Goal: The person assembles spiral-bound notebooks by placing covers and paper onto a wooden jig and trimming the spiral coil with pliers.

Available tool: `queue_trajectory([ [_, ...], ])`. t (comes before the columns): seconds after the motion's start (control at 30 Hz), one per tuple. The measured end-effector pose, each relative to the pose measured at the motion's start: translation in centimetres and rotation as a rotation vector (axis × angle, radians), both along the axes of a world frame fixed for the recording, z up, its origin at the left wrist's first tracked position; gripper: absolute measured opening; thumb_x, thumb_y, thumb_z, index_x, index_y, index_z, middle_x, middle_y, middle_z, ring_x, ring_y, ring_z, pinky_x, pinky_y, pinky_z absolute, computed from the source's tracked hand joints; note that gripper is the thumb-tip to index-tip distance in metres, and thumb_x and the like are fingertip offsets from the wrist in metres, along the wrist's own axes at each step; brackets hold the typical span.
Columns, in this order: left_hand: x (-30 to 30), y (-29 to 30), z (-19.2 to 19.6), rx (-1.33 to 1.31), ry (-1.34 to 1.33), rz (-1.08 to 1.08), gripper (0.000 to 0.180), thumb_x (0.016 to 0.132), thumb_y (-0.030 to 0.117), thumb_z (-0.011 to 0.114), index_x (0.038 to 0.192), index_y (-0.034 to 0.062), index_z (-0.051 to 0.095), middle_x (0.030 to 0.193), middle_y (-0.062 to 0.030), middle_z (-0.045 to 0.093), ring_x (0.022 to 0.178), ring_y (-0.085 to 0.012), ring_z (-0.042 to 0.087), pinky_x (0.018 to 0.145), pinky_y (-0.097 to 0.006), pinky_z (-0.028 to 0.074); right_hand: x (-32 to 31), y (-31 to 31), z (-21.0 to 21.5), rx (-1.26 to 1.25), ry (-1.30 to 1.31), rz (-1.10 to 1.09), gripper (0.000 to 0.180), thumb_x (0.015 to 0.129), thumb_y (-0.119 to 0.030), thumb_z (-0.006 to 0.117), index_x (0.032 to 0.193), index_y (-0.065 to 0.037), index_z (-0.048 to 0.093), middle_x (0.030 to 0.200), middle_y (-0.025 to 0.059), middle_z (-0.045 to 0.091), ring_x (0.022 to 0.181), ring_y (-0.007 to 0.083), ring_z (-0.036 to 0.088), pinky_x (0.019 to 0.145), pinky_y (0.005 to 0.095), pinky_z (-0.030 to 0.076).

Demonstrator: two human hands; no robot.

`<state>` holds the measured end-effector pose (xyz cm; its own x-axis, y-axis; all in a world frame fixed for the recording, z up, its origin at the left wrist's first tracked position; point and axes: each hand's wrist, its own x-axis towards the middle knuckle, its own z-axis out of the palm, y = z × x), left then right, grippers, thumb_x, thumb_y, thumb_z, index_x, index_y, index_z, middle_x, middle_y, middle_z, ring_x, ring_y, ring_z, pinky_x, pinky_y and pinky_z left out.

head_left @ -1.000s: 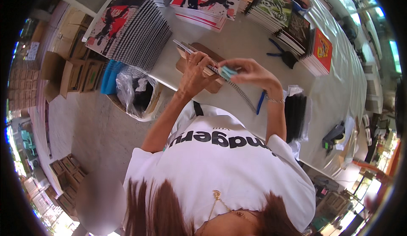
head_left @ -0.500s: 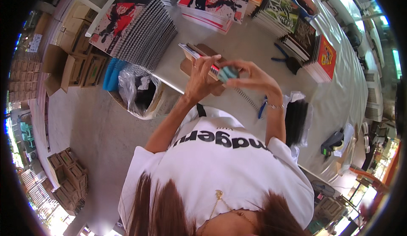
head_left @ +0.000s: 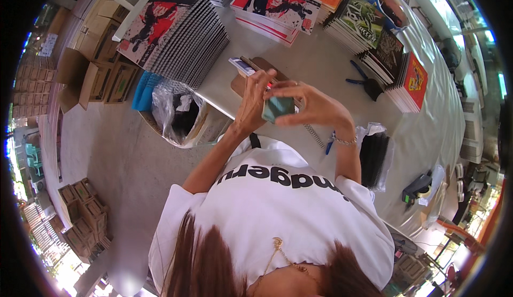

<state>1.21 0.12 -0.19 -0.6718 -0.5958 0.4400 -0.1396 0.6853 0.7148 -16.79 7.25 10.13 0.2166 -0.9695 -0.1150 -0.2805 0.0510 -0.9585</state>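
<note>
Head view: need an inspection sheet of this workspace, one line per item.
Surface: grey table, mostly covered.
Job's things: small teal-covered notebook held above the table edge; brown boards lie beneath.
Clutter: stacks of spiral notebooks, black pliers, loose wire coil, blue pen, bag of black coils, tape dispenser.
Grippers: left hand and right hand both grip the notebook.
Cables: nothing seen.
Surroundings: bin with clear plastic liner, cardboard boxes on the floor at left.
</note>
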Motion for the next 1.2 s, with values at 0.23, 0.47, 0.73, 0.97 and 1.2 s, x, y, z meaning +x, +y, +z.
queue_trajectory([
  [0.23, 1.0, -2.8, 1.0, -0.089, -0.054, 0.164, 0.083, 0.061, 0.017, 0.085, 0.133, 0.0122, 0.044, 0.13, -0.0192, 0.038, 0.127, -0.0409, 0.036, 0.103, -0.051, 0.038, 0.0, -1.6, -0.7, 0.076, 0.001, -0.034, 0.053, 0.076, -0.032, 0.077, 0.121, -0.007, 0.064, 0.107, 0.0096, 0.064, 0.098, 0.018, 0.058, 0.087, 0.0298, 0.044],
  [0.47, 1.4, -5.6, -0.7, -0.099, 0.014, 0.225, 0.062, 0.056, 0.02, 0.088, 0.105, 0.0076, 0.051, 0.126, -0.0217, 0.038, 0.125, -0.0408, 0.036, 0.1, -0.051, 0.038, 0.3, -3.1, -1.3, 0.132, 0.16, -0.091, 0.049, 0.079, -0.022, 0.076, 0.123, -0.005, 0.061, 0.114, 0.0045, 0.06, 0.094, 0.0113, 0.058, 0.083, 0.0255, 0.047],
  [0.73, 1.0, -5.4, -0.4, -0.061, -0.026, 0.192, 0.061, 0.058, 0.018, 0.088, 0.104, 0.0069, 0.049, 0.12, -0.0207, 0.04, 0.122, -0.0393, 0.038, 0.098, -0.049, 0.04, 1.1, -3.0, -1.7, -0.068, 0.035, -0.001, 0.051, 0.075, -0.033, 0.079, 0.12, -0.012, 0.065, 0.105, 0.0123, 0.066, 0.089, 0.0216, 0.06, 0.079, 0.0312, 0.047],
  [0.97, 1.6, -4.8, -1.0, 0.015, 0.018, 0.191, 0.051, 0.063, 0.015, 0.079, 0.104, 0.0045, 0.05, 0.11, -0.0156, 0.046, 0.117, -0.0371, 0.039, 0.099, -0.047, 0.035, 1.4, -3.2, -0.4, -0.015, 0.108, 0.1, 0.047, 0.079, -0.024, 0.077, 0.12, -0.006, 0.062, 0.109, 0.0058, 0.061, 0.097, 0.0145, 0.058, 0.086, 0.0296, 0.046],
  [1.2, 1.5, -4.6, 0.2, -0.058, -0.02, 0.129, 0.058, 0.059, 0.011, 0.084, 0.106, 0.0052, 0.049, 0.11, -0.0138, 0.048, 0.118, -0.0359, 0.038, 0.1, -0.047, 0.036, 1.0, -4.8, -2.8, -0.127, 0.368, -0.1, 0.047, 0.079, -0.027, 0.076, 0.119, -0.007, 0.063, 0.103, 0.0086, 0.065, 0.092, 0.0164, 0.061, 0.082, 0.0298, 0.048],
])
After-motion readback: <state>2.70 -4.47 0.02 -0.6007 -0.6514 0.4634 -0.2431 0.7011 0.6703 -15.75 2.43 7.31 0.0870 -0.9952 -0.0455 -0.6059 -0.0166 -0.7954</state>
